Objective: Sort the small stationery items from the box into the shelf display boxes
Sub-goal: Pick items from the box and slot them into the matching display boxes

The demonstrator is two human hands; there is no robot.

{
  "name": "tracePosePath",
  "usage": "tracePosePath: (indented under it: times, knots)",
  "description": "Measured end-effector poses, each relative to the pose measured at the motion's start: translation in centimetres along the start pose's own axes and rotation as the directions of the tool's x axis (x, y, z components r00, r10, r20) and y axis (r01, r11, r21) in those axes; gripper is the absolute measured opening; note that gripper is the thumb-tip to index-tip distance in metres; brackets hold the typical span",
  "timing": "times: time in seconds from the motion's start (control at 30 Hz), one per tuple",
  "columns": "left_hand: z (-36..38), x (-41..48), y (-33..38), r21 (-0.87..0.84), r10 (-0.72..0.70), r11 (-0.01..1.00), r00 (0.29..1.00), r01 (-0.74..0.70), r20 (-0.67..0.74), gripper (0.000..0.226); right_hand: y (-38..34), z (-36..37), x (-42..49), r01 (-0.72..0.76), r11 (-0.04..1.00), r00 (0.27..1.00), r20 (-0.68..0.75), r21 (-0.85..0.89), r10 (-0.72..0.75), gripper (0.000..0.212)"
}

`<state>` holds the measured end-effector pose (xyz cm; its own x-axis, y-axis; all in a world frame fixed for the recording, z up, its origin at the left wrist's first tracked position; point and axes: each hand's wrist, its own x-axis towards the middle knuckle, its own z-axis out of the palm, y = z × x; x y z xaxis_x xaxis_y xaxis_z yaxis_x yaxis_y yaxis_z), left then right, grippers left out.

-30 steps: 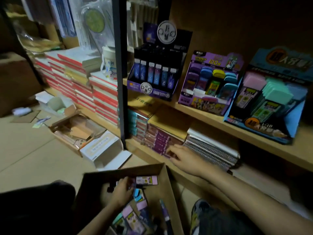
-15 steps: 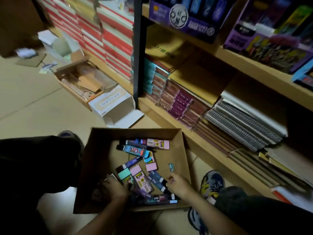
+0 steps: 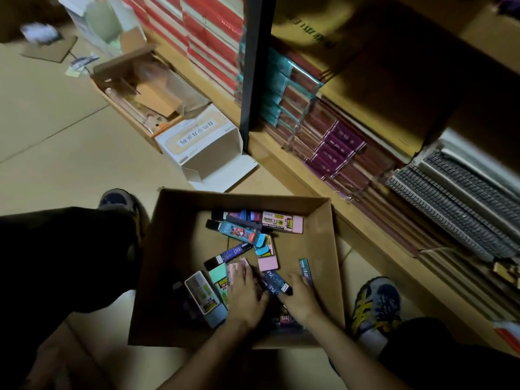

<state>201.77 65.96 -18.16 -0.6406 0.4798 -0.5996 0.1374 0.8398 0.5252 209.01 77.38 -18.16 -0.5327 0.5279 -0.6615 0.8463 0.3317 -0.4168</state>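
Both hands are working inside the cardboard box (image 3: 174, 249): the left hand (image 3: 244, 295) is lying flat-fingered on stationery packets (image 3: 267, 260) (the right hand (image 3: 302, 301), I cannot tell its grasp).

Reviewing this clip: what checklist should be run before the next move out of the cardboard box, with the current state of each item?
1. Both hands in the cardboard box: ok, left hand and right hand are on the pile.
2. Secure grip on one item: cannot tell.
3. Items left to sort: ok, e.g. the pink pack near the far wall.
4. Dark blue pack within reach: ok, it lies between the hands.
5. Shelf display boxes in sight: not ok, out of frame.
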Motion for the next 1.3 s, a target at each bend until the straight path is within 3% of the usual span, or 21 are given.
tracePosePath:
  times: [0.07, 0.13, 0.17, 0.23, 0.3, 0.37, 0.6, 0.77, 0.93, 1.07, 1.2, 1.3]
  knots:
    - [-0.3, -0.3, 0.0, -0.064, 0.021, 0.997, 0.972, -0.037, -0.232, 0.069, 0.1, 0.1, 0.1, -0.015, 0.999, 1.0, -0.007, 0.05, 0.015, 0.055]
    - [-1.0, -0.6, -0.7, -0.092, -0.163, 0.987, 0.868, 0.135, -0.469, 0.064, 0.2, 0.3, 0.1, -0.042, 0.994, 0.999, -0.018, 0.099, 0.044, 0.058]
    - [-1.4, -0.6, -1.3, -0.173, -0.308, 0.951, 0.806, 0.255, -0.505, 0.067, 0.2, 0.4, 0.1, -0.053, 0.993, 0.998, -0.028, 0.108, 0.056, 0.059]
    - [-2.2, -0.5, -2.7, -0.415, -0.58, 0.804, 0.712, 0.425, -0.395, 0.082, 0.1, 0.7, 0.3, -0.065, 0.992, 0.996, -0.056, 0.108, 0.072, 0.061]
    - [-2.6, -0.2, -3.9, -0.572, -0.706, 0.652, 0.674, 0.498, -0.218, 0.097, -0.3, 1.2, 0.3, -0.091, 0.989, 0.992, -0.079, 0.113, 0.1, 0.063]
    - [-2.5, 0.0, -4.6, -0.597, -0.713, 0.615, 0.687, 0.515, -0.141, 0.102, -0.7, 1.7, 0.4, -0.13, 0.983, 0.988, -0.071, 0.13, 0.14, 0.064]
    - [-1.8, 0.5, -4.2, -0.516, -0.607, 0.731, 0.77, 0.446, -0.194, 0.079, -0.9, 2.3, 0.6, -0.168, 0.985, 0.983, -0.082, -0.026, 0.166, 0.072]
    - [-1.9, 0.7, -3.5, -0.45, -0.496, 0.811, 0.846, 0.372, -0.194, 0.077, -0.8, 1.8, 1.3, -0.196, 0.98, 0.979, -0.052, 0.018, 0.197, 0.074]
    - [-2.2, 0.7, -3.4, -0.655, -0.531, 0.683, 0.835, 0.322, -0.143, 0.068, -0.7, 1.9, 1.6, -0.227, 0.971, 0.971, -0.054, 0.08, 0.232, 0.078]
    - [-2.6, 1.0, -3.6, -0.758, -0.586, 0.56, 0.806, 0.334, -0.079, 0.06, -0.9, 2.2, 1.9, -0.205, 0.971, 0.978, 0.001, 0.125, 0.207, 0.07]
    - [-2.7, 1.1, -3.7, -0.771, -0.553, 0.528, 0.833, 0.356, 0.006, 0.037, -1.9, 3.2, 1.3, -0.196, 0.98, 0.979, -0.054, -0.005, 0.196, 0.071]
    - [-2.8, 1.0, -3.7, -0.77, -0.525, 0.519, 0.849, 0.37, 0.055, 0.026, -2.0, 3.4, 1.2, -0.199, 0.98, 0.973, -0.113, 0.008, 0.199, 0.063]
